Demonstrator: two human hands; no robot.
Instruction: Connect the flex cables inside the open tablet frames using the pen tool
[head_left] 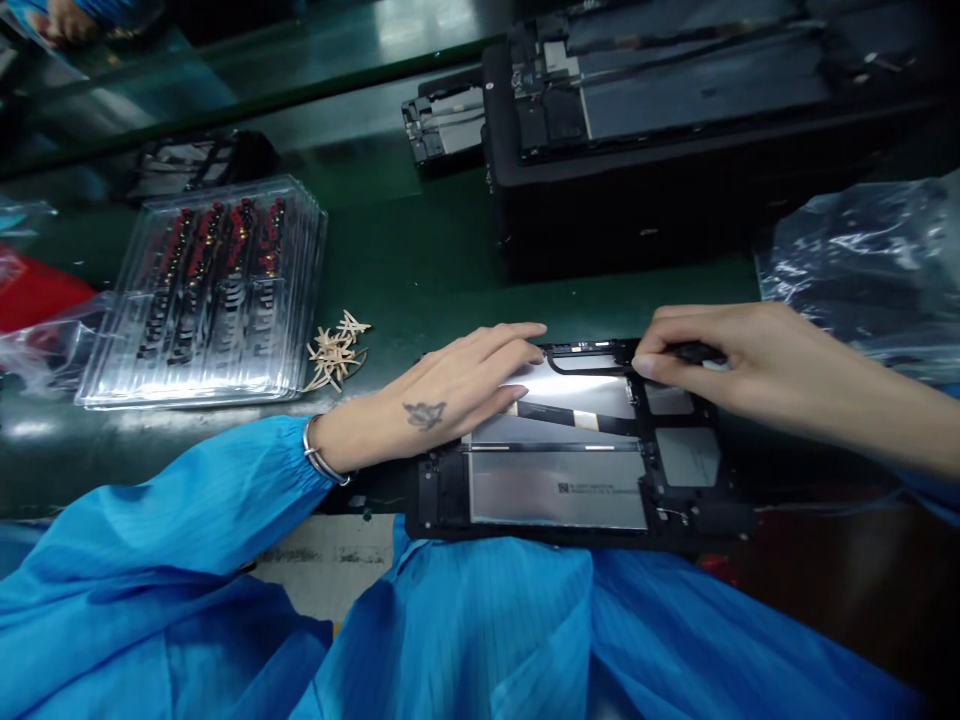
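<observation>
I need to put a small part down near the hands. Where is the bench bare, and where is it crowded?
Bare green mat lies between the stack of clear trays and the black box, above the left hand. It is crowded near the open device under both hands, beside the pile of tan backing bits, and at the right hand by the plastic bag.

Left hand (442,395) flat, palm down, fingers (510,345) extended; right hand (720,365) curled, fingertips pinched.

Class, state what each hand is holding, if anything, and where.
Left hand rests flat on the opened tablet. Right hand pinches a small dark part at the tablet's far edge.
</observation>
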